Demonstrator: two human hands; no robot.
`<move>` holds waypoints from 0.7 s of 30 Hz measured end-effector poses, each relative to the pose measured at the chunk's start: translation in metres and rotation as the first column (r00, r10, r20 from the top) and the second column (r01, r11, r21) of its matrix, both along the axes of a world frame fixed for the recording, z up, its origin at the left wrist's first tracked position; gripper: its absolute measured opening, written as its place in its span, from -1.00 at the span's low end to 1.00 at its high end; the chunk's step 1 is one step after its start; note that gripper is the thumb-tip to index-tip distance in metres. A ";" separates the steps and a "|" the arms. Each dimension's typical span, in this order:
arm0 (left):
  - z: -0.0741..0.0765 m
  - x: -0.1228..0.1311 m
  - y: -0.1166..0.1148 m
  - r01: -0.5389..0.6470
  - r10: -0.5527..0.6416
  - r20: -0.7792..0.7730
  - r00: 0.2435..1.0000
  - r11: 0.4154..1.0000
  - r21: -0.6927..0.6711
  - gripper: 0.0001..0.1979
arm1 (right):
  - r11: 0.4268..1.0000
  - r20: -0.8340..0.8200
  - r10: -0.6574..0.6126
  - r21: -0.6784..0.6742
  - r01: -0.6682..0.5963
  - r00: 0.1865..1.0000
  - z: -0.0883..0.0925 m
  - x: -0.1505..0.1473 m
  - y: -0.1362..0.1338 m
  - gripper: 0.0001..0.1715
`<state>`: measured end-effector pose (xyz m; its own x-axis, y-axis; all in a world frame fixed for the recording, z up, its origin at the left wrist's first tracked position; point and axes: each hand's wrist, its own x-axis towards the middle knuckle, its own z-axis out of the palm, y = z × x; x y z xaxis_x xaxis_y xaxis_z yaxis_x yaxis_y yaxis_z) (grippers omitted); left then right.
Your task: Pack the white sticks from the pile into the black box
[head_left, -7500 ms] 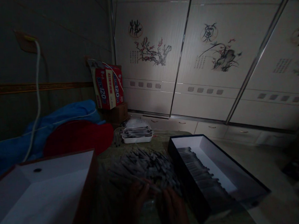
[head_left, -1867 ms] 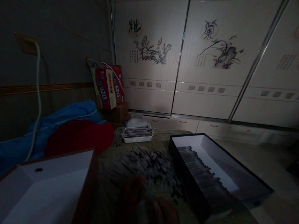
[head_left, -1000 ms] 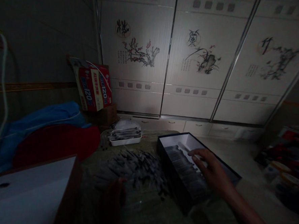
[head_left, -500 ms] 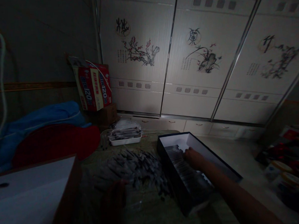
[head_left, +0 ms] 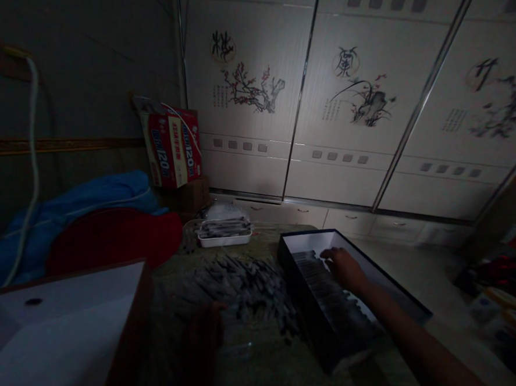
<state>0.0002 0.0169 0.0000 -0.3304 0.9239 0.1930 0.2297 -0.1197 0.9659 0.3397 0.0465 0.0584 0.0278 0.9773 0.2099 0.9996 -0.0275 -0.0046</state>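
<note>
My right hand (head_left: 345,269) is inside a dark-rimmed box (head_left: 388,278) with white inner walls. Its fingers are apart over the far end of a row of thin, dark, pen-like sticks (head_left: 322,285) packed side by side. I see nothing between the fingers. In deep shadow, my left hand (head_left: 207,324) is at the near edge of a loose pile of similar thin sticks (head_left: 246,281) on the table. Its fingers are too dark to make out, and so is anything they may hold. A small clear piece (head_left: 239,350) lies near it.
A white tray (head_left: 226,240) of thin sticks stands behind the pile. At left is a large open box (head_left: 133,294) with a white inside, beside red cloth (head_left: 116,239) and blue cloth (head_left: 122,187). A red carton (head_left: 174,148) stands farther back, near sliding wardrobe doors (head_left: 348,170).
The fingers of my right hand have spread apart inside the box; before, they were bunched together. The whole view has shifted slightly, so things appear farther right.
</note>
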 end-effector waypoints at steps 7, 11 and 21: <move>-0.005 -0.005 -0.001 0.090 -0.080 0.204 0.976 0.995 -0.043 -0.59 | 0.955 -0.298 0.203 0.269 -0.122 0.933 0.020 -0.106 -0.074 -0.65; -0.013 -0.005 0.003 0.097 -0.092 0.222 0.971 0.995 -0.012 -0.56 | 0.987 -0.262 -0.052 -0.160 0.010 0.964 -0.011 -0.158 -0.098 -0.51; -0.008 -0.006 0.001 0.021 -0.022 0.058 0.998 1.000 0.016 -0.57 | 0.978 -0.092 -0.127 -0.179 0.109 0.988 -0.068 -0.156 -0.079 -0.52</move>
<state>-0.0061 0.0181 -0.0076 -0.3213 0.9281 0.1883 0.1707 -0.1388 0.9755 0.1841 -0.0328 -0.0097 0.1581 0.9870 0.0278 0.9837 -0.1550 -0.0917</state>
